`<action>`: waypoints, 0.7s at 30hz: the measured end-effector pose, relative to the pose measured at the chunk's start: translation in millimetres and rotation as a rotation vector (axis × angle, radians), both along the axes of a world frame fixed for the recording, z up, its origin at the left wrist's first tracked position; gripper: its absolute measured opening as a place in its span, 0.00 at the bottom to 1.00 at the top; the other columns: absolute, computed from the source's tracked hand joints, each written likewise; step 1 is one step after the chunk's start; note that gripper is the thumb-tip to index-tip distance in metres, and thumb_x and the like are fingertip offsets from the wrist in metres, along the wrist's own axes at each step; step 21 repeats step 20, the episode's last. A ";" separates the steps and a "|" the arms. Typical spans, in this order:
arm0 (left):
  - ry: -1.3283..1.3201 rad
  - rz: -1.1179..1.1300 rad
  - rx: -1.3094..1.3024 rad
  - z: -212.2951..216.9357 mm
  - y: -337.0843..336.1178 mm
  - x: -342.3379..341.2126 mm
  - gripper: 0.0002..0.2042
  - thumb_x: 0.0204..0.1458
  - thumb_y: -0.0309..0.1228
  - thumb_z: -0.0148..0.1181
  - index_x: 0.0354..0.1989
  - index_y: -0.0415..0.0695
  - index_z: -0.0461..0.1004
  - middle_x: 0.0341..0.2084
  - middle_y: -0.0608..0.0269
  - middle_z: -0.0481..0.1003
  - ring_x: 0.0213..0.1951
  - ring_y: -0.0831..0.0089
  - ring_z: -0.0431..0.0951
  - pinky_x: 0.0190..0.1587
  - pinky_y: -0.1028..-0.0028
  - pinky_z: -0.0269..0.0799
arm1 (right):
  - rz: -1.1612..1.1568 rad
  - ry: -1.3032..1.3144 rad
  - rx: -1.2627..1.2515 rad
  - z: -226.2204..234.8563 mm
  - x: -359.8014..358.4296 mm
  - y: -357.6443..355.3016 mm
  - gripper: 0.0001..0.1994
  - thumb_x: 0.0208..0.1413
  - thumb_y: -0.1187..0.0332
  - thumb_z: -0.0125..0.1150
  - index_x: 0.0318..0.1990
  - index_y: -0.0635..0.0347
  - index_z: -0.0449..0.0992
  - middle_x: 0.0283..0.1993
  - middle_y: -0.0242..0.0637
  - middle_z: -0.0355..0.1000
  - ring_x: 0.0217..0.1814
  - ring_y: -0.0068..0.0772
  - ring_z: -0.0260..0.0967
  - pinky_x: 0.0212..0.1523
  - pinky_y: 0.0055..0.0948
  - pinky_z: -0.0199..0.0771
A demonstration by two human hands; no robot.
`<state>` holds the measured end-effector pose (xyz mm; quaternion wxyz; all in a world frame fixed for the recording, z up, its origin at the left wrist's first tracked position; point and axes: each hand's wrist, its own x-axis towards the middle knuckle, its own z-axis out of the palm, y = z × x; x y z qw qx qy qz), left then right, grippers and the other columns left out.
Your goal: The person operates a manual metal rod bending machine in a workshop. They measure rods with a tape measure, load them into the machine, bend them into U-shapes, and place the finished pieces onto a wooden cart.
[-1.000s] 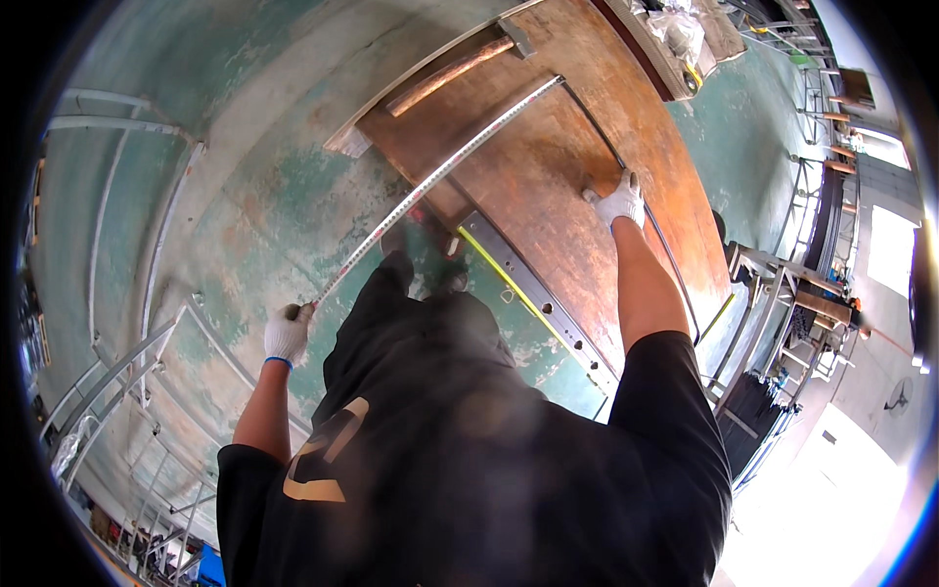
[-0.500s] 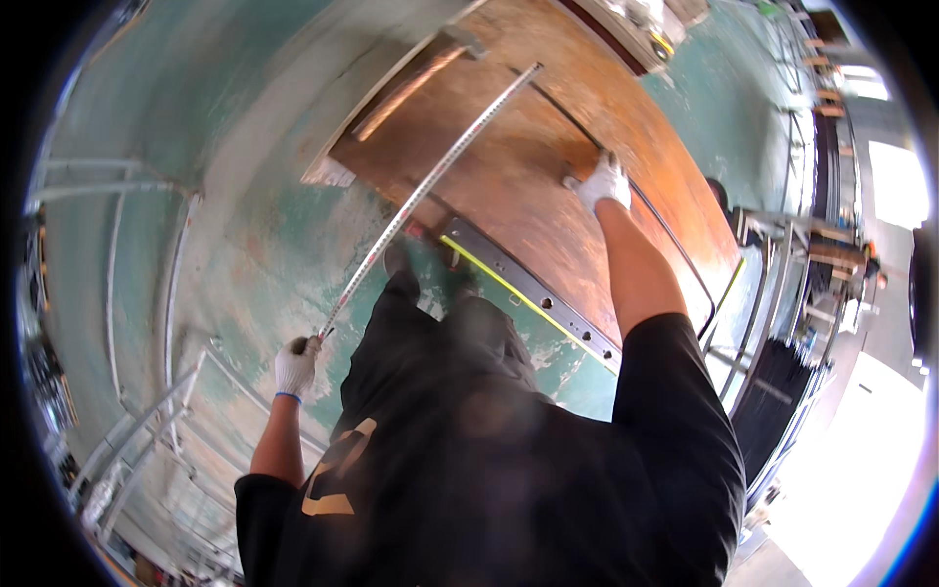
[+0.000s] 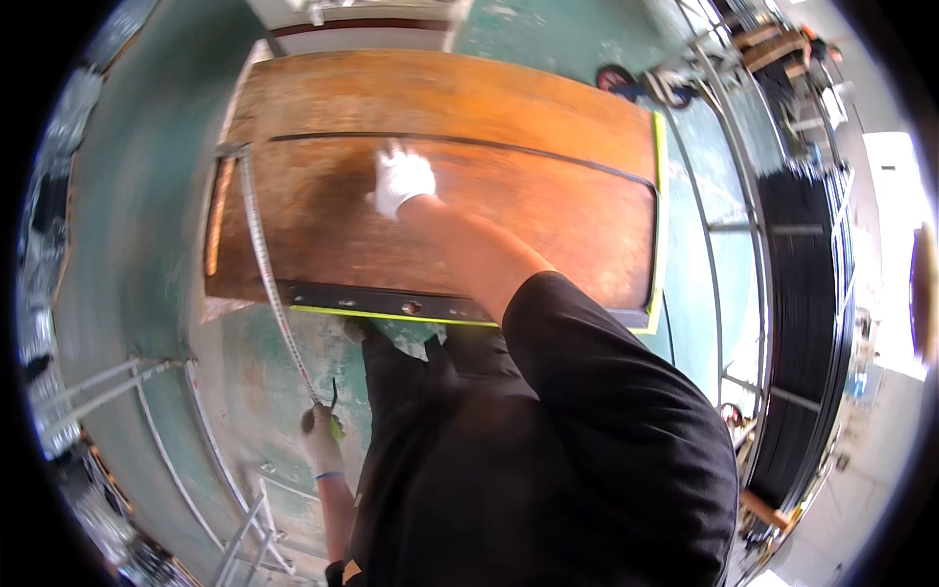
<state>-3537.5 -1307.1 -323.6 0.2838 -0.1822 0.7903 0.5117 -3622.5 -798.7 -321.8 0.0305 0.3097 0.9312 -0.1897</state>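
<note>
My left hand (image 3: pixel 321 440), in a white knit glove, is closed around a tape measure (image 3: pixel 335 428) low beside my left leg. Its long white blade (image 3: pixel 262 240) stretches up to the left end of a brown, worn tabletop (image 3: pixel 509 230). Over the middle of that top is my right hand (image 3: pixel 403 181), also gloved, fingers stretched out and somewhat blurred. Just beyond the fingertips lies a thin black rod (image 3: pixel 509 150), bent toward me at its right end. I cannot tell whether the fingers touch it.
Along the tabletop's near edge runs a dark bar with holes (image 3: pixel 377 300), edged yellow-green. Metal rail frames (image 3: pixel 161 372) stand at left. A rack with long black stock (image 3: pixel 804 323) is at right. A wheel (image 3: pixel 614 78) shows beyond the far right corner.
My view has turned, so the tabletop now lies nearly level across it. My right hand has left its grip on the rod and moved left over the top. The tape stays extended.
</note>
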 end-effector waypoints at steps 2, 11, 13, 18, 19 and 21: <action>-0.047 -0.026 0.029 18.1 41.4 43.9 0.15 0.73 0.42 0.60 0.42 0.41 0.79 0.25 0.64 0.77 0.25 0.74 0.76 0.28 0.73 0.72 | 0.089 0.136 0.026 -2.7 52.9 3.6 0.39 0.57 0.52 0.76 0.73 0.60 0.70 0.77 0.51 0.65 0.80 0.56 0.62 0.76 0.52 0.67; -0.089 -0.174 -0.007 -9.5 109.7 182.0 0.17 0.74 0.43 0.59 0.40 0.41 0.79 0.26 0.67 0.75 0.26 0.76 0.73 0.29 0.73 0.68 | -0.327 -0.079 0.112 4.5 397.9 122.4 0.20 0.57 0.61 0.73 0.53 0.62 0.82 0.54 0.55 0.80 0.59 0.57 0.77 0.62 0.53 0.77; -0.043 -0.124 0.038 5.6 129.3 205.8 0.16 0.73 0.43 0.59 0.40 0.41 0.79 0.26 0.67 0.75 0.26 0.76 0.74 0.29 0.73 0.69 | -0.506 0.011 0.357 -23.1 482.2 153.5 0.22 0.52 0.64 0.75 0.54 0.59 0.82 0.51 0.54 0.78 0.57 0.59 0.77 0.59 0.54 0.78; -0.006 0.091 0.098 -20.4 149.0 280.0 0.18 0.73 0.45 0.59 0.42 0.40 0.79 0.26 0.63 0.75 0.26 0.72 0.76 0.29 0.71 0.72 | -0.663 0.109 0.174 -42.1 569.4 211.3 0.20 0.56 0.63 0.75 0.54 0.59 0.81 0.51 0.54 0.79 0.57 0.60 0.78 0.59 0.52 0.78; -0.033 0.079 0.085 -23.5 144.4 298.6 0.18 0.72 0.46 0.60 0.43 0.40 0.79 0.28 0.63 0.76 0.28 0.71 0.77 0.30 0.71 0.73 | -0.657 0.103 0.140 -43.3 574.3 216.0 0.20 0.56 0.62 0.76 0.54 0.58 0.81 0.51 0.54 0.80 0.57 0.59 0.78 0.60 0.51 0.78; -0.052 0.068 0.088 -37.6 147.2 310.0 0.19 0.72 0.47 0.61 0.45 0.40 0.79 0.29 0.63 0.77 0.30 0.71 0.78 0.31 0.72 0.74 | -0.674 0.031 0.108 -50.5 581.2 227.7 0.21 0.56 0.59 0.77 0.54 0.57 0.81 0.51 0.54 0.80 0.57 0.59 0.78 0.62 0.50 0.78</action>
